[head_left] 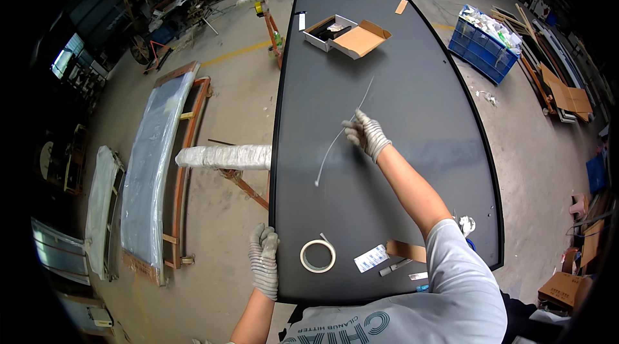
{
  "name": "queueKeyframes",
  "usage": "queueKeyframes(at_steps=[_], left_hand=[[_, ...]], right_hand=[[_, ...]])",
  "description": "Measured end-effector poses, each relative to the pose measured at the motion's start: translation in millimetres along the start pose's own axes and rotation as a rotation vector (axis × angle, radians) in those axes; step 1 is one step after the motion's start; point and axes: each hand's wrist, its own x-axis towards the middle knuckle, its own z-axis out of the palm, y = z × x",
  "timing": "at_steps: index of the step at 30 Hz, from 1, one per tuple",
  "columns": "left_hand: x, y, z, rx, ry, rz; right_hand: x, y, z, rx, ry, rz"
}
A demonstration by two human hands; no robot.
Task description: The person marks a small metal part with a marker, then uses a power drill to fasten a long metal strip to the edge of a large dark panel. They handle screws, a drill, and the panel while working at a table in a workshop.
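A person in striped gloves is busy with a thin white strip (326, 152) over the middle of a big dark surface (387, 208). The right hand (368, 134) has its fingers pinched on the strip, around the middle of its length. One end points far and to the right; the other, with a small knob, bends near and to the left. It is hard to tell if that end touches the surface. The left hand (264, 257) is by the near left edge, its fingers close together, but one cannot tell if they press on the edge. A roll of tape (303, 257) lies just to its right, and an open box (359, 38) sits farther off. The step now looks like handling the strip. The next move probably calls for a light, steady pinch, since the strip looks bendy and its ends could swing.
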Motion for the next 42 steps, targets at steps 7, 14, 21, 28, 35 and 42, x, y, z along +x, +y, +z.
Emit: queueKeyframes(at_steps=[7,14,21,28,35,42], left_hand=[[16,-27,-142,-0.036,0.114,0.022],[34,-45,-340,-0.062,0.26,-0.088],[51,-53,-538,-0.024,0.483,-0.138],[134,-39,-542,-0.087,0.288,-0.152],[295,-2,-554,0.013,-0.101,-0.086],[455,9,-623,0.722,-0.212,0.123]], right_hand=[[-72,105,84,-0.329,-0.006,-0.066],[-160,249,184,-1.434,0.152,-0.528],[-125,316,185,-1.932,0.591,-0.617],[-111,328,199,-2.038,0.621,-0.639],[-87,327,195,-2.164,0.819,-0.479],[41,305,276,-2.142,1.056,-0.538]])
